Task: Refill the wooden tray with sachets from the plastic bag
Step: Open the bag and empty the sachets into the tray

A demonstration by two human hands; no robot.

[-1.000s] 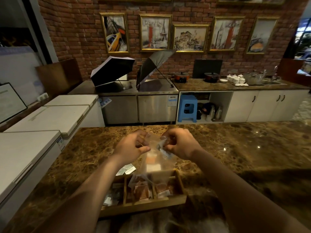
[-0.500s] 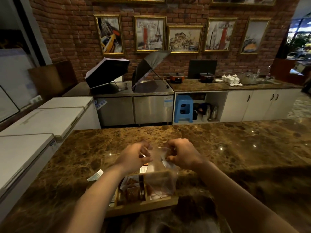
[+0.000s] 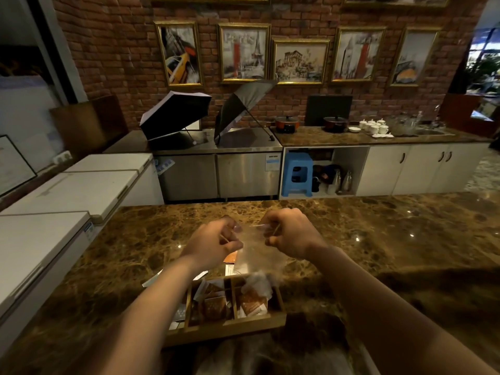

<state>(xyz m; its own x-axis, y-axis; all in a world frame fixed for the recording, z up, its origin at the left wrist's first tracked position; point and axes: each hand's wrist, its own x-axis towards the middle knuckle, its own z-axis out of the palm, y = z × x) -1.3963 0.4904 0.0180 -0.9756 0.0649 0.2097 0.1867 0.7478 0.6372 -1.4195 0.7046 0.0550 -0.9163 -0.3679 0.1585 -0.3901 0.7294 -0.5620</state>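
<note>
The clear, thin plastic bag [image 3: 253, 250] hangs between our two hands above the brown marbled stone bench [image 3: 378, 239], its top edge stretched from one set of fingers to the other and its lower end drooping, blurred, just over the light wooden tray with narrow compartments [image 3: 230, 324] below them. Our left hand [image 3: 213, 243] pinches the bag's left top corner between thumb and fingers; our right hand [image 3: 290, 232] pinches the right top corner the same way, the remaining fingers curled in. We judge the film to be very light, limp and a little slippery, so it will fold and sag wherever we do not hold it; the top edge, close to each corner, looks to us the best place to grip, since that keeps the mouth taut. How many sachets are left inside we cannot tell. Beneath the fingers, small square brown paper sachets [image 3: 215, 307] lie loosely tilted in the tray's middle and right compartments; they seem flat, light and easy to crumple. Beyond the tray, just under our left fingers, a few pale sachets [image 3: 230, 269] lie loose on the bench.
</note>
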